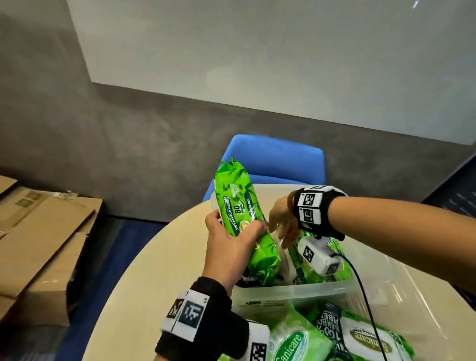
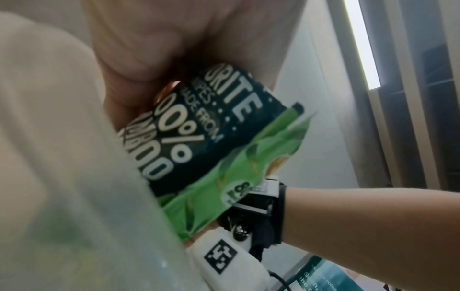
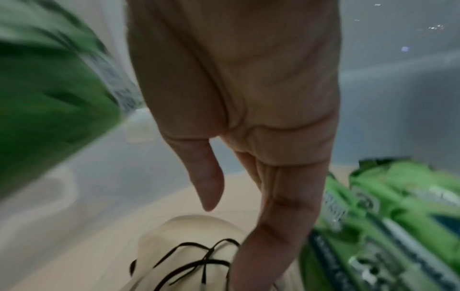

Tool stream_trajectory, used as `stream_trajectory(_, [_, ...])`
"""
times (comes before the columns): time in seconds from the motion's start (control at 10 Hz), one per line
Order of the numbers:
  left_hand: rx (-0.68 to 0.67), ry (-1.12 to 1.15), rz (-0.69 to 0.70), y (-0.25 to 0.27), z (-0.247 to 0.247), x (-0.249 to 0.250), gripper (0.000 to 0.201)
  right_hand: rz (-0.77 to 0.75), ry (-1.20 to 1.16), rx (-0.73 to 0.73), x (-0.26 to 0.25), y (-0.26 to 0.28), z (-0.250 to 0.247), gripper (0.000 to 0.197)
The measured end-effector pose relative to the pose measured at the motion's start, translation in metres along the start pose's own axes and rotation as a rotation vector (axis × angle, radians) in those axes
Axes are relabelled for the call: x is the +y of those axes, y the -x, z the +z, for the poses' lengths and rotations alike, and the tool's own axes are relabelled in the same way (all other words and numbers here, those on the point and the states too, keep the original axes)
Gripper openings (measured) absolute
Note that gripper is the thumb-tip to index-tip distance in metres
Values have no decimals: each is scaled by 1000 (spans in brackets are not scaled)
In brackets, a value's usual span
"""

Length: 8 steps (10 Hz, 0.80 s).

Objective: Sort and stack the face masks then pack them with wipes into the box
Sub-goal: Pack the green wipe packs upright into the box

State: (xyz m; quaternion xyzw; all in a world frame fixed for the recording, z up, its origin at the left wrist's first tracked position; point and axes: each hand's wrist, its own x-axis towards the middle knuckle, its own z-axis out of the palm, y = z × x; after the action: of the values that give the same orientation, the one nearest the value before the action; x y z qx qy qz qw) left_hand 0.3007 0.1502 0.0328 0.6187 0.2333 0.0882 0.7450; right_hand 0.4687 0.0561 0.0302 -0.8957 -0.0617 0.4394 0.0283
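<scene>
Wipes pack [image 1: 241, 222] within left fingers [image 1: 256, 230].

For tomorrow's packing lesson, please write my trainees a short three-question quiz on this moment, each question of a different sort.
1. True or false: the left hand grips a green wipes pack.
2. Where is the right hand? A) inside the clear box B) on the blue chair
3. Fill in: the white mask in the box has ___ straps.

Key: 1 true; 2 A; 3 black.
</scene>
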Motion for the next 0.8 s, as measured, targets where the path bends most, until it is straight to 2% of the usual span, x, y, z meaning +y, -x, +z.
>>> stream_trajectory(0.1, [-2,-20,23,0,1,-8,75,-80,127,-33,-12,12,1,10])
stream_trajectory(0.2, [-18,-31,38,-2,3,-15,74,-127,474,66,-14,23,7,33])
stream_trajectory(0.3, [-29,-40,67,-1,4,-17,71,-237,1064,242,-9,35,17,36])
stream_trajectory(0.4, [-37,0,78,-1,3,-17,73,-238,1132,283,-10,27,22,39])
stream_trajectory(0.5, [-15,64,82,-1,0,-18,73,-126,887,193,-17,11,23,36])
stream_trajectory(0.6, [1,138,78,-2,-2,-20,74,-206,698,258,-18,-17,18,35])
stream_trajectory(0.7, [0,182,65,-1,-3,-20,79,-279,570,305,-3,-69,24,25])
stream_trajectory(0.8, [-22,254,58,0,-5,-20,81,-267,522,390,4,-86,19,17])
